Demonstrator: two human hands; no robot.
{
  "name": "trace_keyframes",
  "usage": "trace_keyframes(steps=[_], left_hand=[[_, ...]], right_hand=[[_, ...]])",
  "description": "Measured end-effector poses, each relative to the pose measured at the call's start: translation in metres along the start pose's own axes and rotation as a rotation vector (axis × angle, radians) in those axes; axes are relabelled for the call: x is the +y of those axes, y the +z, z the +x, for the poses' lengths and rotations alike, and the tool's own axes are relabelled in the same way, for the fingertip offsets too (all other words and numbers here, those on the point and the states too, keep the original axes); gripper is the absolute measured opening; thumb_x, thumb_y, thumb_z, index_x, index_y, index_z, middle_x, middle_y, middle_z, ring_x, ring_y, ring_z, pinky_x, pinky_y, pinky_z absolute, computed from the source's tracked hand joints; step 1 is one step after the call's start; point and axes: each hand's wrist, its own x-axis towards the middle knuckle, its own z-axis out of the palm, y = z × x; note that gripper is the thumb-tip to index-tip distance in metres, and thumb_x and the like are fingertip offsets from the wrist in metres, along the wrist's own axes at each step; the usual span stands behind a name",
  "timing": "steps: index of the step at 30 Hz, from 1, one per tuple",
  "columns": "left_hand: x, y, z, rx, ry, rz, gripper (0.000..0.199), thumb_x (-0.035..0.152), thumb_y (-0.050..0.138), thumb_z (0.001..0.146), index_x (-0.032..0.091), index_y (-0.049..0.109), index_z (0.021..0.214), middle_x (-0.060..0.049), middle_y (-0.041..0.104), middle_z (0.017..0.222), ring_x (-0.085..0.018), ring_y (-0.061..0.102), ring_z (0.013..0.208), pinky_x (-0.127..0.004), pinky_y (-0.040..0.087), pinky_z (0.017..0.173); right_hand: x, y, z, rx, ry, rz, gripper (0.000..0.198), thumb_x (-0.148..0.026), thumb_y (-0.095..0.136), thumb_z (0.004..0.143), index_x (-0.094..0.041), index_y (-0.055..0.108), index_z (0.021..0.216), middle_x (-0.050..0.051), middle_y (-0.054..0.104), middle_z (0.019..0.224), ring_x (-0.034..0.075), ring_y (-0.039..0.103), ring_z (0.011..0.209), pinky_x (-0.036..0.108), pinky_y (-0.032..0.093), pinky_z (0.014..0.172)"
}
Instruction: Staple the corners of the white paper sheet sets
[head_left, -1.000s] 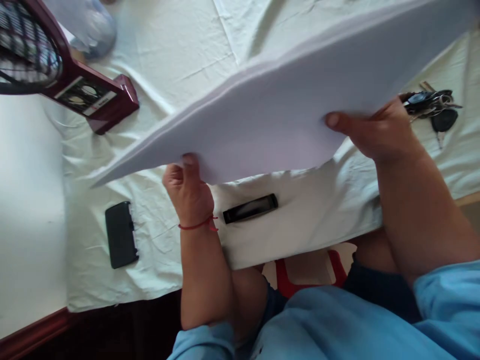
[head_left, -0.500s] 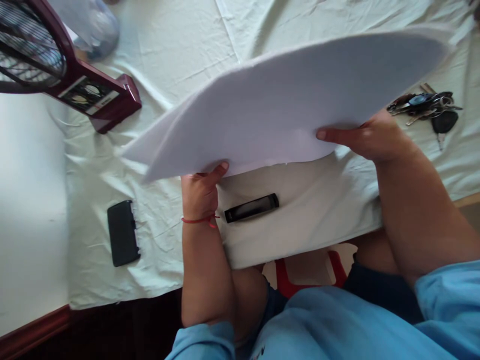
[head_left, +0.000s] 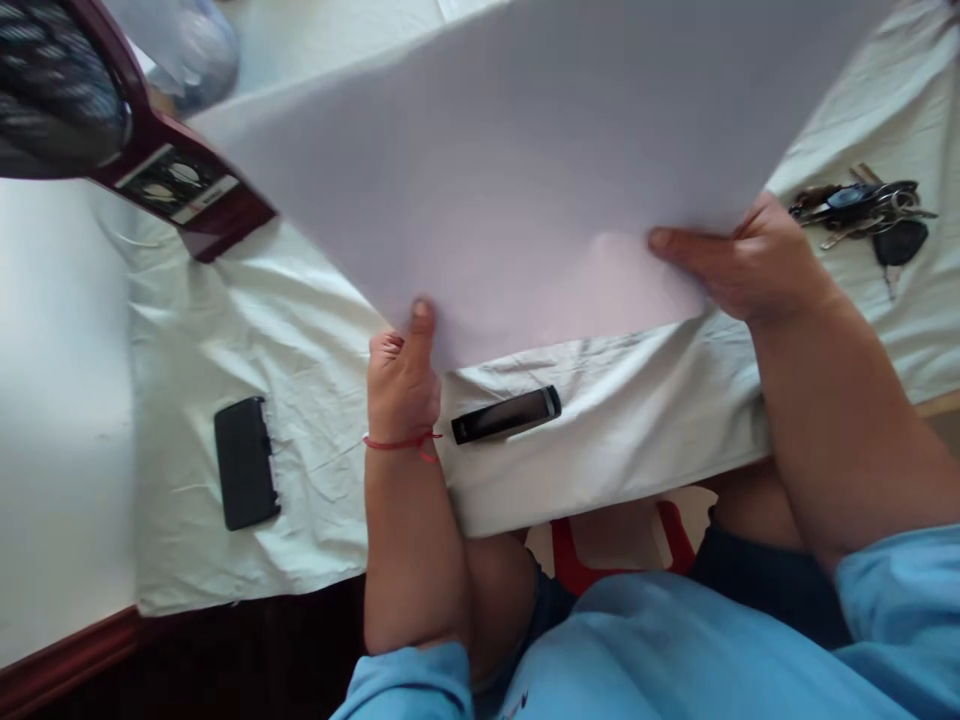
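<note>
A large sheet of white paper (head_left: 525,190) is held up above the table, its far edge running out of the top of the view. My left hand (head_left: 405,380) is closed on its near left corner, thumb on top. On the right, my right hand (head_left: 757,260) grips the near right part, its thumb lying across the upper face. The fingers of both hands are mostly hidden under the paper. Just below the paper's near edge a black stapler-like object (head_left: 506,414) lies on the cloth, close to my left wrist; its exact kind I cannot tell.
A pale cloth (head_left: 322,540) covers the table. At the left lies a black rectangular case (head_left: 246,464). A dark red electric racket (head_left: 180,190) and a clear plastic bag (head_left: 199,55) are at the upper left. A bunch of keys (head_left: 862,212) rests at the right.
The paper has gone from bowed and folded-looking to spread flatter, its far side lifting out of view and its left corner reaching over the racket's handle. My left thumb has turned more upright.
</note>
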Motion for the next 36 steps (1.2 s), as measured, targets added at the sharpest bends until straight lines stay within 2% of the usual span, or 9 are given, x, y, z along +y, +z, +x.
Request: trace_keyframes(steps=[5, 8, 11, 17, 22, 25, 28, 32, 36], left_hand=[[0.007, 0.008, -0.007, -0.078, -0.005, -0.085, 0.067, 0.082, 0.104, 0.076, 0.022, 0.082, 0.098, -0.009, 0.082, 0.099, -0.029, 0.084, 0.102, -0.031, 0.073, 0.077], [0.01, 0.009, -0.009, -0.168, -0.035, -0.079, 0.068, 0.081, 0.105, 0.074, 0.021, 0.083, 0.097, -0.008, 0.078, 0.09, -0.02, 0.072, 0.069, -0.026, 0.057, 0.047], [0.014, 0.008, -0.011, -0.249, -0.115, -0.038, 0.063, 0.073, 0.109, 0.075, 0.018, 0.081, 0.09, -0.004, 0.069, 0.076, -0.013, 0.06, 0.053, -0.023, 0.041, 0.035], [0.016, 0.006, -0.012, -0.223, -0.155, -0.03, 0.047, 0.046, 0.112, 0.08, 0.018, 0.075, 0.082, 0.0, 0.063, 0.076, -0.006, 0.046, 0.054, -0.016, 0.041, 0.04], [0.009, -0.001, -0.004, -0.336, -0.148, 0.183, 0.058, 0.062, 0.111, 0.072, 0.017, 0.074, 0.074, 0.001, 0.056, 0.064, -0.008, 0.048, 0.053, -0.02, 0.038, 0.043], [0.011, -0.004, -0.001, -0.397, -0.191, 0.274, 0.055, 0.059, 0.111, 0.066, 0.018, 0.081, 0.089, -0.002, 0.069, 0.072, -0.013, 0.057, 0.06, -0.022, 0.042, 0.049], [0.019, -0.006, -0.001, -0.421, -0.267, 0.355, 0.057, 0.045, 0.108, 0.064, 0.019, 0.079, 0.106, 0.001, 0.072, 0.072, -0.013, 0.058, 0.061, -0.023, 0.039, 0.054], [0.029, -0.005, -0.003, -0.448, -0.321, 0.454, 0.076, 0.039, 0.104, 0.061, 0.018, 0.07, 0.126, 0.006, 0.07, 0.065, -0.016, 0.06, 0.063, -0.026, 0.039, 0.06], [0.031, -0.002, -0.004, -0.461, -0.3, 0.519, 0.085, 0.043, 0.099, 0.064, 0.018, 0.064, 0.138, 0.006, 0.074, 0.068, -0.02, 0.069, 0.072, -0.03, 0.046, 0.069]], right_hand=[[-0.007, 0.005, 0.003, 0.082, 0.084, 0.088, 0.07, -0.063, 0.116, 0.052, -0.019, 0.086, 0.099, 0.001, 0.088, 0.115, 0.023, 0.085, 0.109, 0.052, 0.071, 0.118], [-0.008, 0.004, 0.005, 0.117, 0.11, 0.121, 0.07, -0.057, 0.117, 0.053, -0.018, 0.086, 0.102, 0.003, 0.088, 0.115, 0.027, 0.085, 0.117, 0.056, 0.069, 0.12], [-0.007, 0.003, 0.006, 0.116, 0.15, 0.143, 0.068, -0.049, 0.118, 0.053, -0.017, 0.085, 0.103, 0.005, 0.087, 0.117, 0.029, 0.085, 0.121, 0.055, 0.07, 0.119], [-0.004, -0.001, 0.009, 0.098, 0.254, 0.151, 0.065, -0.041, 0.118, 0.051, -0.018, 0.084, 0.102, 0.006, 0.088, 0.12, 0.028, 0.085, 0.113, 0.053, 0.073, 0.114], [-0.01, -0.014, 0.01, 0.096, 0.33, 0.072, 0.043, -0.024, 0.111, 0.063, -0.016, 0.084, 0.096, 0.006, 0.088, 0.108, 0.022, 0.085, 0.097, 0.042, 0.078, 0.095], [-0.019, -0.022, 0.006, 0.06, 0.374, -0.03, 0.026, -0.02, 0.103, 0.075, -0.014, 0.083, 0.089, 0.005, 0.085, 0.094, 0.017, 0.081, 0.083, 0.034, 0.077, 0.083], [-0.028, -0.027, 0.002, 0.057, 0.437, -0.147, 0.017, -0.019, 0.097, 0.084, -0.012, 0.082, 0.087, 0.004, 0.083, 0.089, 0.016, 0.079, 0.08, 0.038, 0.078, 0.088], [-0.037, -0.034, -0.003, 0.076, 0.475, -0.192, 0.016, -0.017, 0.096, 0.085, -0.012, 0.082, 0.085, 0.005, 0.083, 0.089, 0.019, 0.081, 0.087, 0.042, 0.078, 0.093], [-0.039, -0.042, -0.006, 0.093, 0.482, -0.208, 0.015, -0.018, 0.098, 0.084, -0.012, 0.084, 0.086, 0.004, 0.083, 0.088, 0.015, 0.079, 0.081, 0.028, 0.073, 0.078]])
